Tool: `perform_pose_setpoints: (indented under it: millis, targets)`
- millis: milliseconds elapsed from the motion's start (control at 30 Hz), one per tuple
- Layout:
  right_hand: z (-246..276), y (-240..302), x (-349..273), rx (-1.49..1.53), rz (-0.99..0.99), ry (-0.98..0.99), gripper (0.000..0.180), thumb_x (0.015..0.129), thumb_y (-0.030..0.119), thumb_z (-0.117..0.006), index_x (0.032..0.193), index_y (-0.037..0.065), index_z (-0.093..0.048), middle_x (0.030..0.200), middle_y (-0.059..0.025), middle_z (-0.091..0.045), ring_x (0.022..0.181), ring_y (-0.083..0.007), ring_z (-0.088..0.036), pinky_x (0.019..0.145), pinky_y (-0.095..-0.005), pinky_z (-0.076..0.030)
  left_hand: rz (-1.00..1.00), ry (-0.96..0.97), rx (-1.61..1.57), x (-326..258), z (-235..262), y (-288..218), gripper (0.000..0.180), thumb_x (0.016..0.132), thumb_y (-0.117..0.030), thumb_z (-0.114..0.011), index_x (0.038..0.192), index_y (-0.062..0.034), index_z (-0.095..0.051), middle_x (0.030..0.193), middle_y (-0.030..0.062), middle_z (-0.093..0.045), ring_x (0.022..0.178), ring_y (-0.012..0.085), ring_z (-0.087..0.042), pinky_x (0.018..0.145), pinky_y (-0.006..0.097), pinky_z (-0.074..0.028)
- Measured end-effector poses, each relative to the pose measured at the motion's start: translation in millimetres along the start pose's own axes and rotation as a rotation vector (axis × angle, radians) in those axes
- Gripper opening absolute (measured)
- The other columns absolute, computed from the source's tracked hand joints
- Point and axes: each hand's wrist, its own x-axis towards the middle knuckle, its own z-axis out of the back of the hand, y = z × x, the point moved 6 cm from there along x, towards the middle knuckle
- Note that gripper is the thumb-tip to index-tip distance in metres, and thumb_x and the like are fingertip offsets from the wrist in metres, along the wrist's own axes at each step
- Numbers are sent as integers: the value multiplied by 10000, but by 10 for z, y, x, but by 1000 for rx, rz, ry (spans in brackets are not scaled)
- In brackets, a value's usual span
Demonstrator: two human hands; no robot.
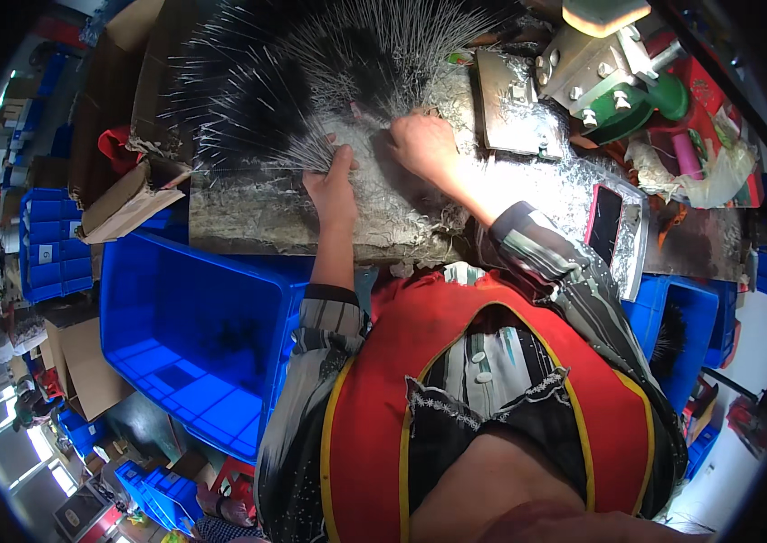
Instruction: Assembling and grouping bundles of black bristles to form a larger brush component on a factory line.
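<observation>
My left hand (331, 185) is closed, its thumb and fingers pinching the gathered lower ends of a bundle of thin dark strands (243, 113), which fan out up and left with pale, shiny tips. To the right of it, my right hand (426, 147) is curled with its knuckles up, close above the worktable (261, 217); whatever its fingers hold is hidden. A second spread of the same strands (383, 45) lies beyond both hands. Pale fluff and loose fibres cover the worn tabletop between them.
Right of my right hand are a metal plate (506, 104) and a bolted machine (587, 77) under a lamp (605, 14). A phone (604, 217) lies nearby. Blue bins (198, 326) stand below the table edge; an open cardboard box (121, 100) is at left.
</observation>
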Motion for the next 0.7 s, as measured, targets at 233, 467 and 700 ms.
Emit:
perform_pose_setpoints:
  millis: [233,467,700]
  targets:
    - [-126,2,-61,51,142,-30,128,668,115,-509,698,39,-608,748,-154,-581,728,-308,-581,628,-378,-461,32,3,-28,32,36,41,283,733,-1,-599,996,26,-499,751,44,-537,583,118,-490,565,258,-424]
    - [494,-64,-775,107,59,263,118,654,118,-497,660,1,-516,690,-187,-521,645,-336,-539,586,-406,-433,26,-37,-79,25,77,46,265,718,-11,-620,964,30,-530,750,44,-539,583,123,-500,561,260,-420]
    - [441,-154,-504,400,-178,425,205,750,160,-457,638,-3,-507,554,-147,-497,509,-227,-522,524,-353,-411,10,-18,-94,32,43,43,256,720,-14,-617,957,29,-532,751,39,-538,583,122,-501,562,269,-420]
